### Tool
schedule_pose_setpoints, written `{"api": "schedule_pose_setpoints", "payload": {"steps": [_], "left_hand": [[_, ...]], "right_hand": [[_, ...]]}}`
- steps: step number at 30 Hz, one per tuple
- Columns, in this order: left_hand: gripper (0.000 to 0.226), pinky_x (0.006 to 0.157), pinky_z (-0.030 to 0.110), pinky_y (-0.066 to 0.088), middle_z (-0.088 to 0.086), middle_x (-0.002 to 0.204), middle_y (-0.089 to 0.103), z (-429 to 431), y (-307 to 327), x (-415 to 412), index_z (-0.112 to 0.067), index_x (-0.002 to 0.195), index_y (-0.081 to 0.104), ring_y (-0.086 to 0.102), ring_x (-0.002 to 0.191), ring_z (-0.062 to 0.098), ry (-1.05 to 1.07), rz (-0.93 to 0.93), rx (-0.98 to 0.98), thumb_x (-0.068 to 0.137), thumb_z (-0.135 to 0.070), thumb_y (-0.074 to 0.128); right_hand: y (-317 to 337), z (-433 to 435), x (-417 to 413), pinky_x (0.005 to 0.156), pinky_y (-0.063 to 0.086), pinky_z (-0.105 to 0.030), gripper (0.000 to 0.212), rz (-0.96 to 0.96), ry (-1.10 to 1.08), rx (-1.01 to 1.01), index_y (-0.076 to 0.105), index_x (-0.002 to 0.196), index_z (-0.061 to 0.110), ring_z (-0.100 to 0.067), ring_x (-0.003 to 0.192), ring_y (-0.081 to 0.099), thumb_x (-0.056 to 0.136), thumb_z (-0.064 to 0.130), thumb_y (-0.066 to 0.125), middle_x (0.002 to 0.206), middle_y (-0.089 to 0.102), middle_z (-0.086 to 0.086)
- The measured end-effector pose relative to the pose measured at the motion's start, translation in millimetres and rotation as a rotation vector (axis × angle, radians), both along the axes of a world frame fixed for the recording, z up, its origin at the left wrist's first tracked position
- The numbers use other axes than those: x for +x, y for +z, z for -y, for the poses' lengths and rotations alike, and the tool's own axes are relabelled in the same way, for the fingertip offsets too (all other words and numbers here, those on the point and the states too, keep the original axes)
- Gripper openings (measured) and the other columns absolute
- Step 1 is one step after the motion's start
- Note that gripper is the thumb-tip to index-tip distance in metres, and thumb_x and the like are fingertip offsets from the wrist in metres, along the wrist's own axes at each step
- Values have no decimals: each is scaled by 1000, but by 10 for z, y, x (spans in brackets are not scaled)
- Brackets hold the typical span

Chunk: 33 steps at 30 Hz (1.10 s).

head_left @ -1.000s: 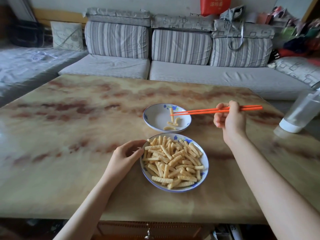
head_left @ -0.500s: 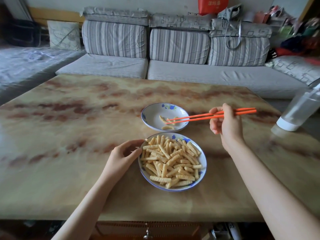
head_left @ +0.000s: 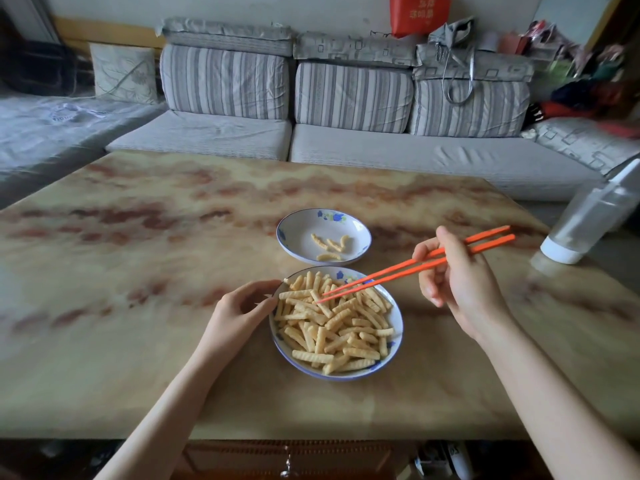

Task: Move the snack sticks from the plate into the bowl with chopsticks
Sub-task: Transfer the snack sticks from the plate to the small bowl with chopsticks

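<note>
Right hand (head_left: 460, 285) grips the orange chopsticks (head_left: 415, 266) partway along, fingers curled round them, and the tips sit slightly apart with nothing between them, low over the far left part of the pile. Left hand (head_left: 239, 306) holds the near plate (head_left: 398, 327) at its left rim with curled fingers, steadying it. A second ago the chopsticks reached out over the bowl (head_left: 287, 223) with one piece pinched upright; half a second ago the tips were down inside it. Now they have swung back to the plate, so that piece is delivered and the next pick is starting. Most snack sticks (head_left: 336, 323) remain heaped on the plate; only a few lie in the bowl just beyond it, so the task looks barely begun. Both dishes stand on the marbled table (head_left: 173, 271), a clear bottle (head_left: 588, 216) at its right edge.
</note>
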<state>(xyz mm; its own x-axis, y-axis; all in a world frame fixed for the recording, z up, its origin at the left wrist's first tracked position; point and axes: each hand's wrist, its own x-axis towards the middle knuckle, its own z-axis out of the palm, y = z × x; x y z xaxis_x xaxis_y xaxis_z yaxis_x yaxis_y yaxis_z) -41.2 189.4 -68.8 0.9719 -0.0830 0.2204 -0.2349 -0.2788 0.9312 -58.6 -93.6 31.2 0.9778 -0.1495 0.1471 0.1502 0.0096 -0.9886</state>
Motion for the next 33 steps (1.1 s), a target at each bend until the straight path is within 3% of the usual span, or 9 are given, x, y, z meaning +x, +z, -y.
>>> {"api": "schedule_pose_setpoints", "payload": {"steps": [5, 13, 16, 22, 27, 33], "left_hand": [[32, 90, 22, 51, -15, 101, 74, -3, -6, 8, -26, 107, 72, 68, 98, 7, 6, 3, 2, 78, -30, 60], [35, 92, 27, 52, -14, 101, 74, -4, -15, 9, -28, 107, 72, 68, 98, 7, 4, -6, -5, 75, -39, 62], [31, 91, 24, 52, -15, 100, 74, 3, -14, 8, -27, 107, 72, 68, 98, 8, 8, 2, -5, 78, -31, 61], [32, 91, 25, 52, -13, 101, 74, 1, -21, 21, -26, 107, 72, 68, 99, 12, 14, -4, -9, 78, -28, 61], [31, 91, 26, 52, -14, 100, 74, -5, -14, 16, -27, 107, 72, 68, 97, 10, 25, 0, 13, 78, -28, 61], [32, 92, 27, 52, -14, 101, 74, -8, -13, 18, -27, 108, 72, 68, 99, 10, 17, 2, 14, 78, -28, 61]], "right_hand": [[-55, -38, 5, 33, 26, -18, 47, -8, -32, 10, 55, 70, 5, -17, 30, 32, 103, 30, 33, 37, 43, -8], [1, -34, 127, 35, 19, -18, 45, 24, -115, 162, 51, 66, 7, -16, 27, 30, 102, 25, 30, 34, 40, -4], [58, -37, 284, 36, 21, -19, 43, 53, -185, 211, 52, 65, 9, -16, 28, 32, 101, 24, 32, 37, 44, -3], [6, -161, 715, 35, 28, -17, 41, 63, -331, 133, 52, 65, 9, -15, 28, 37, 99, 21, 31, 34, 47, 0], [-120, -252, 885, 36, 30, -18, 42, 20, -308, 41, 55, 67, 9, -14, 28, 38, 99, 23, 31, 34, 47, 1], [-65, -177, 694, 35, 29, -17, 42, 77, -302, 65, 54, 68, 8, -14, 29, 38, 100, 22, 31, 34, 48, 0]]}}
